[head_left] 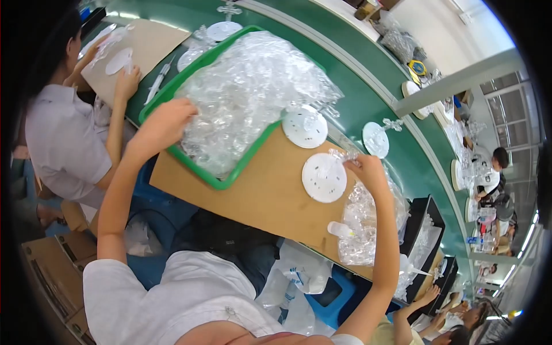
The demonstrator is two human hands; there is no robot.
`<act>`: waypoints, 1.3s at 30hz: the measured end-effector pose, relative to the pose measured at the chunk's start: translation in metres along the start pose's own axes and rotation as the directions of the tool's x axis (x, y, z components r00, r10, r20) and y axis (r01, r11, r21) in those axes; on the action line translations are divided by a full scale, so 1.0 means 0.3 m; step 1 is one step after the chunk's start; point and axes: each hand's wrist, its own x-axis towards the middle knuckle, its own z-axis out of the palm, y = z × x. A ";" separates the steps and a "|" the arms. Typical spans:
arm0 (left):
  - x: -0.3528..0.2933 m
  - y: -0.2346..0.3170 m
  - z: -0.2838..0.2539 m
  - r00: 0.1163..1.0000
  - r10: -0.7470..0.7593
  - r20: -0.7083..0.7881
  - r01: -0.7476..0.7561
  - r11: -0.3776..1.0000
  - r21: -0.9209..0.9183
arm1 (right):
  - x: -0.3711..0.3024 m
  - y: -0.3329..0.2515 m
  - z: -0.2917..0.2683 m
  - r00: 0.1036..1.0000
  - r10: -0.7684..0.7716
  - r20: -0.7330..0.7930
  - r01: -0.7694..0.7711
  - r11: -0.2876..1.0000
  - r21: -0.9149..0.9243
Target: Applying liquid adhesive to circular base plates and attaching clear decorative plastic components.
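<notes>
My left hand [175, 119] is at the left side of a green tray [221, 183], its fingers bent together on the edge of a crumpled clear plastic bag [247, 86] heaped in it. My right hand [368, 172] is closed on a clear plastic ornament [340, 155], at the upper right rim of a white disc [323, 185] dotted with small dark marks. A similar white disc [305, 129] with a clear piece on it lies just beyond. Beside my right forearm rests a bag of clear parts [361, 224], with a small white bottle [339, 229] against it.
Brown cardboard [259, 190] covers the bench under the tray and discs. Another disc with a clear ornament [375, 140] stands on the green bench top [351, 109]. Black bins [422, 236] are at the right. A co-worker [75, 138] sits at the left, handling white pieces.
</notes>
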 end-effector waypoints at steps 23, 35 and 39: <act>-0.210 0.542 0.250 0.986 0.089 -0.143 -0.167 0.609 -0.775 | -0.424 -0.673 0.250 0.910 0.380 -0.169 -0.124 0.636 0.762; 0.102 0.610 0.711 0.982 -0.108 -0.157 0.044 0.930 -0.366 | -0.292 -0.365 0.485 0.565 0.818 -0.110 0.076 0.081 0.994; 0.095 0.631 0.744 0.922 -0.269 -0.277 0.019 0.749 -0.662 | -0.296 -0.353 0.483 0.577 0.810 -0.103 0.059 0.084 0.995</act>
